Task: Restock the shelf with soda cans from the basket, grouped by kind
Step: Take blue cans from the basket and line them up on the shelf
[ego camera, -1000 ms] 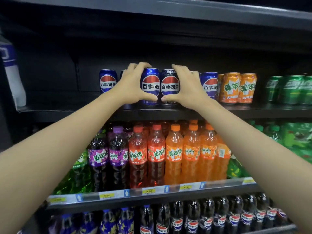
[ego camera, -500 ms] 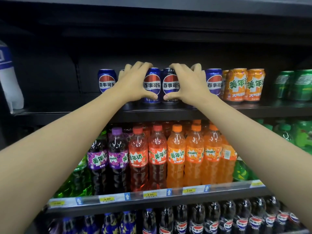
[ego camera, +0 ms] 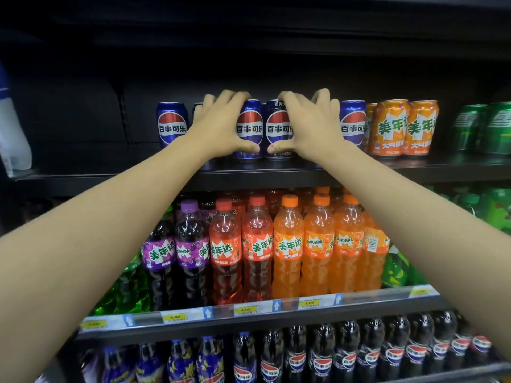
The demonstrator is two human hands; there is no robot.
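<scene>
Both hands sit a touch higher on the cans than a second ago, fingers now hooked over the rims, while the cans themselves have not shifted along the shelf [ego camera: 249, 172]. Going left to right: a lone blue cola can [ego camera: 172, 125] stands apart; the left hand [ego camera: 218, 125] grasps one blue can [ego camera: 249, 131]; touching it, the right hand [ego camera: 312, 128] grasps its twin [ego camera: 278, 131]; then another blue can [ego camera: 352, 124], then orange cans [ego camera: 405, 128]. All stand upright, long axis vertical, logos facing out. This looks like squaring up the cola group; next, letting go and fetching more, though no basket shows.
</scene>
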